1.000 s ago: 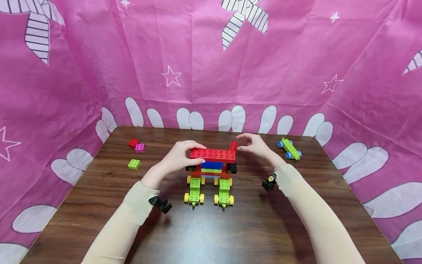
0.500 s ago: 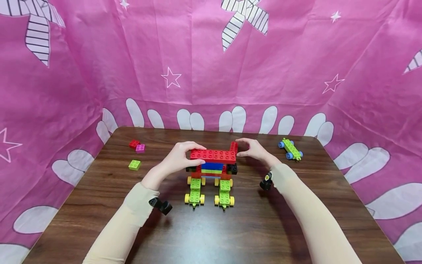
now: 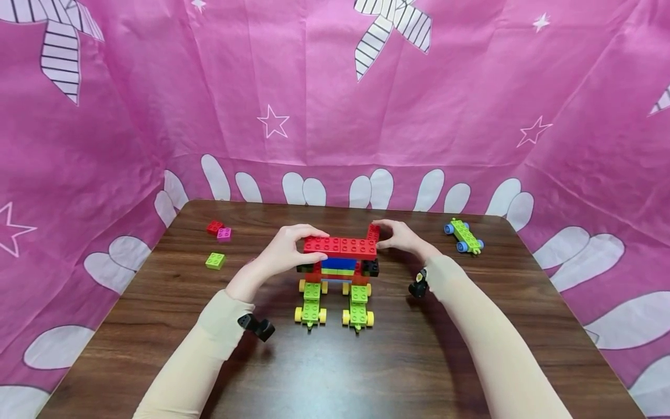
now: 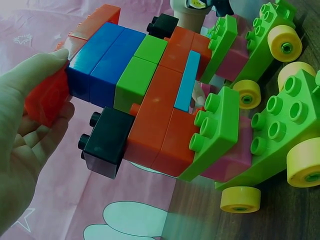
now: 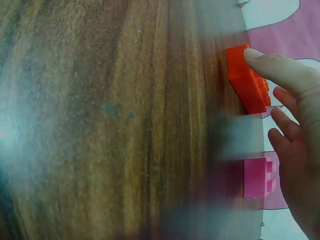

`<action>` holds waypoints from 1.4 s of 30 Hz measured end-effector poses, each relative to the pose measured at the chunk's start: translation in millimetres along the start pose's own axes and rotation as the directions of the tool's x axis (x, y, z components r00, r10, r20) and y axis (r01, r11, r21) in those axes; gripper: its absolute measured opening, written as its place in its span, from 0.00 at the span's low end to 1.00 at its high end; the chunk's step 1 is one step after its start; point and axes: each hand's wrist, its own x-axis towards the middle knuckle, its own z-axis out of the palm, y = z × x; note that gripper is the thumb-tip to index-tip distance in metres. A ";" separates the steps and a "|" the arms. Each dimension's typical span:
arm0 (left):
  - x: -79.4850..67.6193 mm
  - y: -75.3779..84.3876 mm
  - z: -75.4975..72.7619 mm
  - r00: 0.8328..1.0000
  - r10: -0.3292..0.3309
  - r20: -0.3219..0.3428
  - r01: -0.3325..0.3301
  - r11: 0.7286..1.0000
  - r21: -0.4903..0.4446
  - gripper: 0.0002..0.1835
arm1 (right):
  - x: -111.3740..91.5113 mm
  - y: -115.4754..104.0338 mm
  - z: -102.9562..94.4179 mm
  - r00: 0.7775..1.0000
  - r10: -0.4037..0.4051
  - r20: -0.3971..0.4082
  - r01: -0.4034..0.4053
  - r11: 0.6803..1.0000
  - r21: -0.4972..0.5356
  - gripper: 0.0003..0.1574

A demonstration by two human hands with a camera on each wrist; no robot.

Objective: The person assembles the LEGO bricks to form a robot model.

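Observation:
A toy of building bricks stands at the middle of the table on two lime wheeled bases with yellow wheels. Its top is a red beam over blue and lime bricks, and a black brick juts from each side. My left hand grips the left end of the red beam, thumb in front and fingers behind. Just behind the beam's right end lies a loose red brick. My right hand pinches it, the thumb at its edge and the other fingers bent on the far side.
At the back left lie a red brick, a pink brick and a lime brick. A lime wheeled base with blue wheels sits at the back right. Another pink brick lies close to my right hand.
My right hand has moved left and closed in on the loose red brick, covering the pink brick near it in the head view. My left hand has kept its grip.

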 end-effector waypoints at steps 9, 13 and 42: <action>1.0 0.4 1.5 1.000 -0.006 0.003 0.006 1.000 -0.012 0.20 | -0.7 1.4 4.1 1.000 0.016 -0.022 -0.016 1.000 -0.004 0.36; 0.3 -0.6 1.3 1.000 0.004 0.000 -0.004 1.000 -0.018 0.20 | -1.6 -0.3 5.5 0.999 0.015 -0.042 -0.016 1.000 -0.008 0.35; 0.0 -0.2 2.7 1.000 -0.023 -0.001 0.023 1.000 -0.019 0.21 | -6.7 4.8 5.1 0.994 0.047 -0.095 -0.048 0.999 -0.007 0.42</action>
